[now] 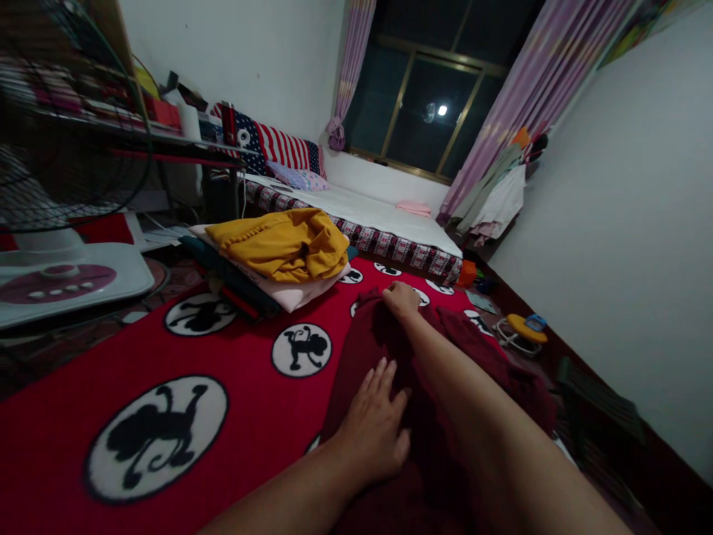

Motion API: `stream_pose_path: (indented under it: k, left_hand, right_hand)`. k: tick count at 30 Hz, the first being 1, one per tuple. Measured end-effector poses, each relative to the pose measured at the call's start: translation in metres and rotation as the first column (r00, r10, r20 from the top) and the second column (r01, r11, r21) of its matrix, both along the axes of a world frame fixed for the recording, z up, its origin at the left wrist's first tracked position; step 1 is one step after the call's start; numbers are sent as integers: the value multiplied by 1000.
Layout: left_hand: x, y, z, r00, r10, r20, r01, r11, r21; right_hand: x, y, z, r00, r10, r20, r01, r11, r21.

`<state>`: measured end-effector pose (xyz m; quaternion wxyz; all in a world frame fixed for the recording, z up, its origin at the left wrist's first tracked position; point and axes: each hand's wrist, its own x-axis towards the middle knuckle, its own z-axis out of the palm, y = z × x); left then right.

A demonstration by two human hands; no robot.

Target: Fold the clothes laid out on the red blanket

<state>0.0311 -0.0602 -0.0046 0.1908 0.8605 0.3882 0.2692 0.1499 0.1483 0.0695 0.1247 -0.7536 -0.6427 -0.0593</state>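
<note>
A dark maroon garment (356, 371) is spread over the red blanket with the monkey print (245, 438). On its near part rests my left hand (379, 420), palm down with the fingers stretched out. My right hand (402, 299) reaches farther forward, its fingers curled on the garment's far edge. The garment's right part looks bunched, and my right forearm covers some of it. Left of my hands stands a stack of folded clothes, with a mustard-yellow garment (284, 241) on top and a pale pink one (301, 291) beneath it.
A fan (72, 275) and a cluttered shelf (167, 134) stand at the left. Behind the blanket is a low bed (362, 200) below a window. At the right are a yellow-seated stool (526, 328), a dark green chair (601, 397) and hanging clothes (495, 200).
</note>
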Motion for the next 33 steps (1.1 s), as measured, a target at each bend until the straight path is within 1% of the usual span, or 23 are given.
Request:
stream_pose_path:
  k: [2, 4, 6, 8, 10, 11, 13, 15, 17, 19, 21, 24, 26, 27, 29, 31, 33]
  left_hand:
    - [-1, 1, 0, 1000, -8, 1, 8, 1000, -6]
    - [-2, 1, 1, 1000, -18, -4, 18, 1000, -20]
    - [-3, 1, 3, 999, -31, -12, 30, 999, -35]
    - [-4, 0, 5, 999, -45, -16, 44, 998, -43]
    - [-5, 0, 6, 999, -48, -15, 47, 998, -46]
    - [-5, 0, 7, 999, -47, -14, 46, 998, -48]
    - [-4, 0, 6, 999, -47, -13, 47, 998, -48]
    - [-3, 1, 5, 999, -49, -9, 48, 998, -41]
    - [-2, 1, 4, 999, -44, -1, 44, 998, -35]
    - [-2, 2, 3, 1000, -14, 11, 14, 999, -44]
    - [-2, 2, 4, 999, 40, 25, -39, 997, -61]
    - [-3, 3, 7, 992, 112, 61, -108, 992, -65]
    - [-4, 5, 8, 986, 131, 103, -126, 991, -54]
    - [-4, 6, 8, 982, 142, 128, -136, 989, -50]
    - [-4, 10, 7, 968, 170, 185, -164, 985, -44]
    - [-5, 14, 6, 951, 196, 239, -192, 981, -40]
    - [-5, 18, 4, 935, 211, 284, -209, 977, -39]
  right_hand:
    - [-13, 7, 1, 999, 39, -17, -38, 999, 28]
    - [-27, 14, -2, 994, 104, -36, -103, 994, 30]
    - [-37, 18, -7, 986, 157, -57, -157, 988, 4]
    - [-41, 22, -11, 981, 173, -83, -176, 984, -37]
    - [-39, 27, -13, 982, 152, -115, -159, 986, -52]
    - [-36, 29, -13, 982, 132, -134, -139, 990, -38]
    - [-31, 35, -13, 979, 94, -180, -92, 996, 19]
    - [-27, 39, -15, 967, 86, -241, -74, 995, 60]
    - [-26, 40, -19, 943, 115, -314, -102, 993, 57]
    - [-25, 39, -21, 906, 160, -393, -154, 987, 47]
    - [-19, 34, -16, 858, 215, -467, -204, 976, 74]
    - [5, 14, 2, 785, 287, -549, -240, 958, 157]
    - [29, -12, 12, 759, 294, -581, -224, 956, 190]
    - [41, -28, 13, 750, 289, -595, -209, 957, 202]
    - [63, -66, 8, 725, 292, -624, -185, 955, 231]
    - [78, -108, -5, 688, 327, -648, -187, 943, 276]
    - [83, -150, -21, 669, 367, -647, -213, 928, 306]
